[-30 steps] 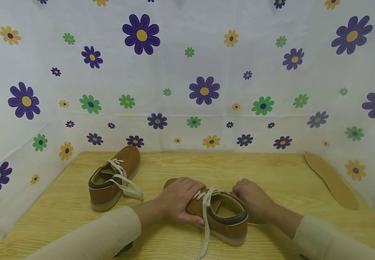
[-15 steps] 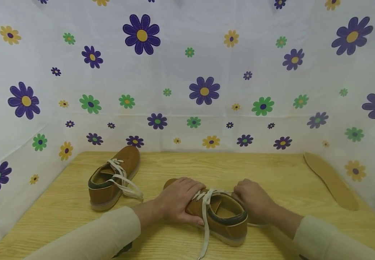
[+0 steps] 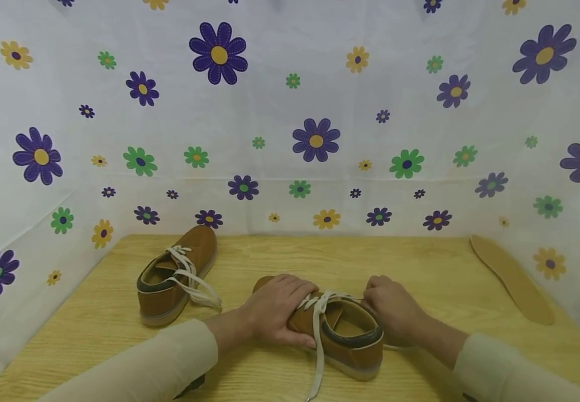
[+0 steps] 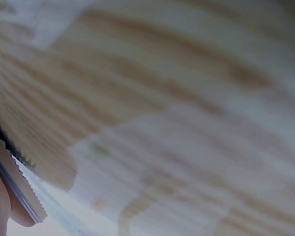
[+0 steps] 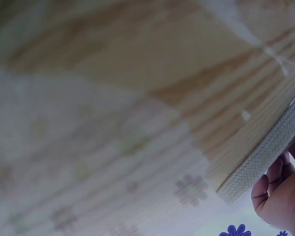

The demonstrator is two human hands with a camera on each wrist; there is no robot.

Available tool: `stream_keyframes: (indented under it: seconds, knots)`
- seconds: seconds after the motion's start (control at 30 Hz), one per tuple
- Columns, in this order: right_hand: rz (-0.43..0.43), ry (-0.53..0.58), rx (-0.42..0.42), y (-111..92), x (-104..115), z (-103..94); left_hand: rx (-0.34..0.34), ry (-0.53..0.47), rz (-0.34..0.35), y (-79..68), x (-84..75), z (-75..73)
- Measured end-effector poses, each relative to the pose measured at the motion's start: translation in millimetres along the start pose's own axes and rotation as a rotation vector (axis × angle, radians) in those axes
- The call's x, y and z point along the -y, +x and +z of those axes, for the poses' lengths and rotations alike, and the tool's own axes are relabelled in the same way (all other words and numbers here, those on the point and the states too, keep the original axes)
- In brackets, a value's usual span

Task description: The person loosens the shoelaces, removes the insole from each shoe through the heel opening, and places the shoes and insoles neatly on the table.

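A brown shoe [image 3: 352, 357] with a dark collar stands mid-table in the head view, its heel toward the front right. My left hand [image 3: 278, 310] grips its front part, fingers over the top and thumb along the near side. One end of its off-white shoelace [image 3: 319, 340] hangs down the near side. The right hand [image 3: 392, 307], fingers curled, pinches the other end and holds it drawn out to the right of the opening. In the right wrist view the woven shoelace [image 5: 265, 145] runs close to the curled fingers [image 5: 260, 191]. The left wrist view catches the ridged sole edge [image 4: 19, 177] beside fingertips.
A matching brown shoe [image 3: 201, 248] with loose laces stands at the back left of the wood-grain table [image 3: 330, 257]. A tan insole [image 3: 516, 282] lies near the right edge. A flower-print cloth [image 3: 269, 111] surrounds the table at the back and sides.
My right hand has shifted slightly to the right with the shoelace. The left hand and both shoes stay where they were.
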State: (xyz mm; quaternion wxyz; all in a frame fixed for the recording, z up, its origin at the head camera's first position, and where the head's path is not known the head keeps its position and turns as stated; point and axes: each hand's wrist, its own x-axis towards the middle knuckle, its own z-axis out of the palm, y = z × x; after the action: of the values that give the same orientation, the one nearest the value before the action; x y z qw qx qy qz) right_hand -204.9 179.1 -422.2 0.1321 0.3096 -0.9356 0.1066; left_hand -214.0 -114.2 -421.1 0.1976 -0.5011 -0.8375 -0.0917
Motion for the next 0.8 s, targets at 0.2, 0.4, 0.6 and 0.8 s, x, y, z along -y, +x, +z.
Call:
stream_keyframes:
  seconds: [0.2, 0.4, 0.6, 0.8]
  knots:
    - [0.066, -0.030, 0.015, 0.9, 1.3, -0.7, 0.007, 0.004, -0.002, -0.2, 0.3, 0.1]
    - [0.148, -0.005, 0.040, 1.9, -0.1, -1.7, -0.015, 0.018, 0.019, 0.1, 0.5, 0.4]
    - [0.229, 0.060, -0.033, 2.9, -1.8, -1.0, -0.030, 0.016, 0.024, 0.1, 1.4, 1.0]
    - [0.138, 0.014, -0.114, 4.5, 1.0, 1.4, -0.045, 0.005, 0.024, 0.8, 1.1, 0.4]
